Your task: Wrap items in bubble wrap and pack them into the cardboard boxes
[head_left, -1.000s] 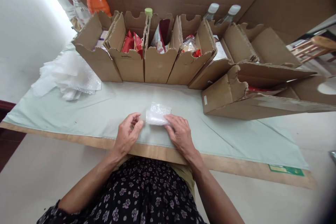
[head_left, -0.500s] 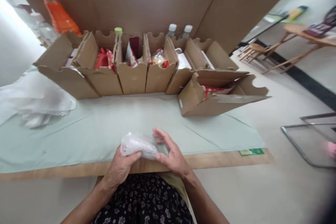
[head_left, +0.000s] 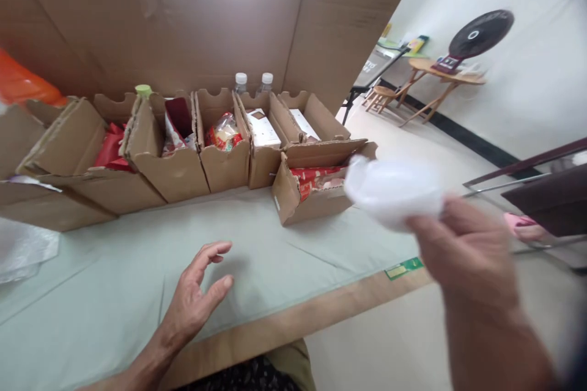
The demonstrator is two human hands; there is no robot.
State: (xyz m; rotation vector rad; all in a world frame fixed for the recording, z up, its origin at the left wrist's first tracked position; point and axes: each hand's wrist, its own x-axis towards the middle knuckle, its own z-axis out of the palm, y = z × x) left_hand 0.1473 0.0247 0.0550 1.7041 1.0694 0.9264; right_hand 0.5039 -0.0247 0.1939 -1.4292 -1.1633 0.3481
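Observation:
A white bundle of bubble wrap [head_left: 389,189], blurred by motion, is gripped in my right hand [head_left: 468,244] at the right, in front of the turned cardboard box [head_left: 316,211]. What the wrap contains, if anything, cannot be made out. My left hand [head_left: 197,293] hovers over the pale green cloth [head_left: 257,263] near the table's front edge, thumb and fingers apart, holding nothing. Inside the turned box lies a red patterned packet [head_left: 312,178].
Several cardboard boxes [head_left: 167,177] stand in a row along a tall cardboard panel [head_left: 220,18], with packets and white boxes in them. Clear plastic sheeting [head_left: 32,250] lies at the left. Beyond the table are a fan [head_left: 479,33] and a metal-framed chair [head_left: 541,195].
My right hand has carried the bubble-wrap bundle up and to the right. My left hand has let go of it and stays over the table. The view has turned right.

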